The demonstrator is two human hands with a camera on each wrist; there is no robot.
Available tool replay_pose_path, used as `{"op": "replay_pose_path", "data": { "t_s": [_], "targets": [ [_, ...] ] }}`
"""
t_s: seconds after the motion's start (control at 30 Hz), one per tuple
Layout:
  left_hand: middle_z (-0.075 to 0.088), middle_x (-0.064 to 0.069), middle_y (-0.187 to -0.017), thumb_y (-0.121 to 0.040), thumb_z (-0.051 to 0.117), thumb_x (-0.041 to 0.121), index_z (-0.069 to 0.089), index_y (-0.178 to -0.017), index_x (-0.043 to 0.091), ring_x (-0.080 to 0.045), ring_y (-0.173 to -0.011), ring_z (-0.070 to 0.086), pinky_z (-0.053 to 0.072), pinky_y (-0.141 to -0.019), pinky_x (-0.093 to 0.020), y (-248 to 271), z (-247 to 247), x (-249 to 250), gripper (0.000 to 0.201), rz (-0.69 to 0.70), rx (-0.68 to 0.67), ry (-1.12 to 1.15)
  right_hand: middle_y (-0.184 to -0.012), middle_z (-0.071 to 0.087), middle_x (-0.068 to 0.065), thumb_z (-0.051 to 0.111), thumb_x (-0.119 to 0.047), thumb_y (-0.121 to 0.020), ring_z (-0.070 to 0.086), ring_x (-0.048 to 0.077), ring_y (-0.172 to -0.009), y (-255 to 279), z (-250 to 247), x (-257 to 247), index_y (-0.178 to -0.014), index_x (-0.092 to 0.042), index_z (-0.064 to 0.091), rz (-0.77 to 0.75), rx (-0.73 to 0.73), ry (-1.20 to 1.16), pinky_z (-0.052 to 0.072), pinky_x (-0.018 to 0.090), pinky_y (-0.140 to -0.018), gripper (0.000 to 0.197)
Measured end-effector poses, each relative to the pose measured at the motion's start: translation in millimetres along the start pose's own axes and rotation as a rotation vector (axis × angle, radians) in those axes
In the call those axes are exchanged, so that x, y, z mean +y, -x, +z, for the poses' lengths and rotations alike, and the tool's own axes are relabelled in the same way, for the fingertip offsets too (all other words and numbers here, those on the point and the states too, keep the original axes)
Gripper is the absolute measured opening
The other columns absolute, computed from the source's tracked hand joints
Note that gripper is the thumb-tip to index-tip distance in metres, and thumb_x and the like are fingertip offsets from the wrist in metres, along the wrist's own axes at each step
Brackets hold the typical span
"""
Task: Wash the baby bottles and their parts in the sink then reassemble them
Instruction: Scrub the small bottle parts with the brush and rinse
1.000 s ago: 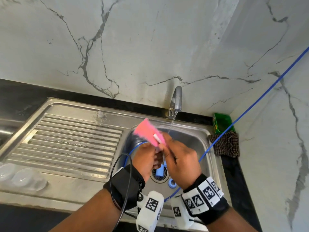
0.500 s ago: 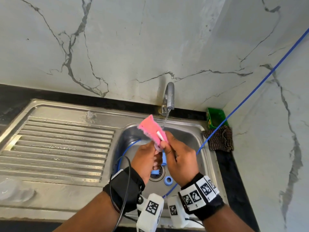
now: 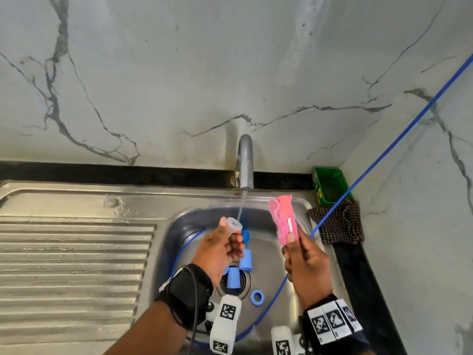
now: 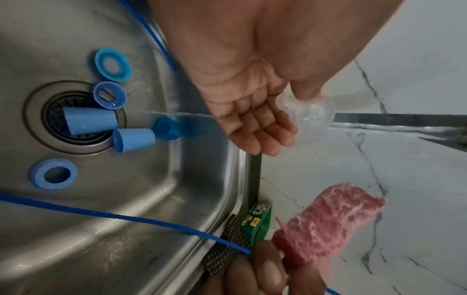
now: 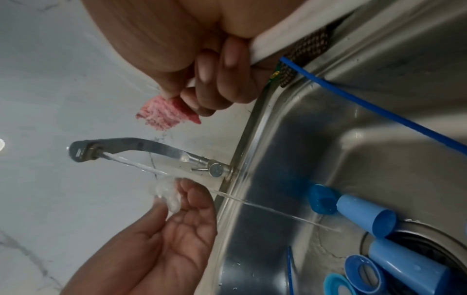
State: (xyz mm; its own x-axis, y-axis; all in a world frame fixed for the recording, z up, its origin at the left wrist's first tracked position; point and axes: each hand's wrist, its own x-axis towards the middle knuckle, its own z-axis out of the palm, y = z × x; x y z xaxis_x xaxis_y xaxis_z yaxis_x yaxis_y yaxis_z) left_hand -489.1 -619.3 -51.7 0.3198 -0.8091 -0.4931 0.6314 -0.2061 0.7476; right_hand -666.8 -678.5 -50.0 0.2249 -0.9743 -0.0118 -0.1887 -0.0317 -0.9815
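My left hand (image 3: pixel 229 235) pinches a clear silicone nipple (image 3: pixel 234 224) between thumb and fingers, right under the thin water stream from the tap (image 3: pixel 245 162). The left wrist view shows the nipple (image 4: pixel 308 111) wet at the thumb. Off to the right, my right hand (image 3: pixel 297 243) grips the white handle of a pink sponge brush (image 3: pixel 282 219), held upright near the basin's right rim. Blue bottle caps (image 3: pixel 245 260) and a blue ring (image 3: pixel 256 298) lie around the drain in the sink (image 3: pixel 179 226). More blue rings (image 4: pixel 109 95) show in the left wrist view.
A green box (image 3: pixel 330 185) and a checkered cloth (image 3: pixel 337 224) sit at the back right corner. A blue cable (image 3: pixel 384 155) crosses into the basin. The ribbed drainboard (image 3: pixel 76 265) spreads to the left. Marble walls stand behind and on the right.
The hands, pressed together with the sponge on the part before, have come apart. The right hand carried the pink sponge to the right; the left now holds the nipple under the stream.
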Motion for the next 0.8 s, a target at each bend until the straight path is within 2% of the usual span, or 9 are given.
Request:
{"op": "replay_pose_path", "data": {
  "t_s": [0.13, 0.23, 0.37, 0.47, 0.57, 0.6, 0.67, 0.73, 0.8],
  "targets": [
    [0.07, -0.009, -0.088, -0.105, 0.043, 0.028, 0.065, -0.106, 0.002, -0.018, -0.079, 0.069, 0.058, -0.071, -0.028, -31, 2, -2, 0.033, 0.042, -0.068, 0.044, -0.059, 0.041, -0.003, 0.05, -0.041, -0.098, 0.029, 0.01, -0.047, -14, 6, 11, -0.116, -0.042, 0.07, 0.056, -0.044, -0.045, 0.027, 0.019, -0.042, 0.026],
    [0.073, -0.013, -0.104, -0.092, 0.055, 0.025, 0.061, -0.115, 0.0, -0.023, -0.093, 0.07, 0.058, -0.08, -0.029, -46, -3, -5, 0.035, 0.071, -0.099, 0.07, -0.06, 0.043, -0.001, 0.052, -0.04, -0.098, 0.031, 0.009, -0.047, -25, 11, 25, -0.121, -0.037, 0.069, 0.106, -0.045, -0.073, 0.029, 0.019, -0.041, 0.029],
    [0.074, -0.016, -0.107, -0.083, 0.064, 0.01, 0.051, -0.124, -0.006, -0.023, -0.096, 0.073, 0.058, -0.082, -0.026, -57, -9, -6, 0.046, 0.12, -0.106, 0.078, -0.063, 0.042, 0.003, 0.053, -0.039, -0.098, 0.031, 0.009, -0.048, -37, 15, 39, -0.125, -0.031, 0.068, 0.167, -0.067, -0.105, 0.028, 0.018, -0.041, 0.032],
    [0.075, -0.012, -0.108, -0.081, 0.066, 0.008, 0.052, -0.124, 0.004, -0.023, -0.096, 0.073, 0.058, -0.084, -0.027, -61, -10, -6, 0.045, 0.164, -0.126, 0.019, -0.065, 0.043, 0.005, 0.053, -0.04, -0.097, 0.031, 0.009, -0.048, -43, 17, 45, -0.129, -0.03, 0.066, 0.201, -0.069, -0.122, 0.029, 0.018, -0.041, 0.036],
    [0.071, -0.017, -0.119, -0.084, 0.064, 0.005, 0.043, -0.142, 0.0, -0.025, -0.104, 0.071, 0.058, -0.086, -0.029, -65, -11, -5, 0.061, 0.182, -0.127, -0.017, -0.065, 0.045, 0.004, 0.054, -0.045, -0.095, 0.033, 0.01, -0.049, -46, 20, 48, -0.131, -0.033, 0.065, 0.205, -0.068, -0.106, 0.03, 0.018, -0.041, 0.04],
    [0.068, -0.018, -0.124, -0.087, 0.063, 0.005, 0.042, -0.143, -0.001, -0.025, -0.109, 0.069, 0.056, -0.088, -0.029, -65, -11, -4, 0.06, 0.202, -0.145, -0.056, -0.065, 0.046, 0.004, 0.054, -0.046, -0.094, 0.033, 0.01, -0.049, -47, 21, 48, -0.131, -0.034, 0.065, 0.205, -0.074, -0.106, 0.03, 0.018, -0.041, 0.04],
    [0.068, -0.014, -0.126, -0.092, 0.068, 0.014, 0.053, -0.137, 0.006, -0.026, -0.117, 0.065, 0.054, -0.093, -0.03, -65, -11, -2, 0.048, 0.259, -0.181, -0.162, -0.065, 0.045, 0.004, 0.054, -0.046, -0.095, 0.032, 0.01, -0.049, -47, 21, 47, -0.132, -0.036, 0.064, 0.202, -0.086, -0.114, 0.03, 0.018, -0.041, 0.04],
    [0.07, -0.006, -0.126, -0.09, 0.071, 0.023, 0.06, -0.13, 0.012, -0.023, -0.121, 0.063, 0.052, -0.098, -0.03, -61, -9, 4, 0.043, 0.3, -0.193, -0.231, -0.065, 0.044, 0.004, 0.053, -0.044, -0.097, 0.031, 0.011, -0.049, -46, 19, 44, -0.133, -0.036, 0.063, 0.189, -0.095, -0.128, 0.029, 0.019, -0.041, 0.039],
    [0.07, -0.002, -0.126, -0.092, 0.069, 0.016, 0.059, -0.128, 0.013, -0.019, -0.123, 0.063, 0.051, -0.098, -0.026, -56, -4, 10, 0.037, 0.323, -0.209, -0.253, -0.064, 0.044, 0.004, 0.052, -0.041, -0.099, 0.031, 0.011, -0.05, -43, 17, 39, -0.134, -0.034, 0.063, 0.177, -0.093, -0.135, 0.029, 0.019, -0.041, 0.038]
  ]
}}
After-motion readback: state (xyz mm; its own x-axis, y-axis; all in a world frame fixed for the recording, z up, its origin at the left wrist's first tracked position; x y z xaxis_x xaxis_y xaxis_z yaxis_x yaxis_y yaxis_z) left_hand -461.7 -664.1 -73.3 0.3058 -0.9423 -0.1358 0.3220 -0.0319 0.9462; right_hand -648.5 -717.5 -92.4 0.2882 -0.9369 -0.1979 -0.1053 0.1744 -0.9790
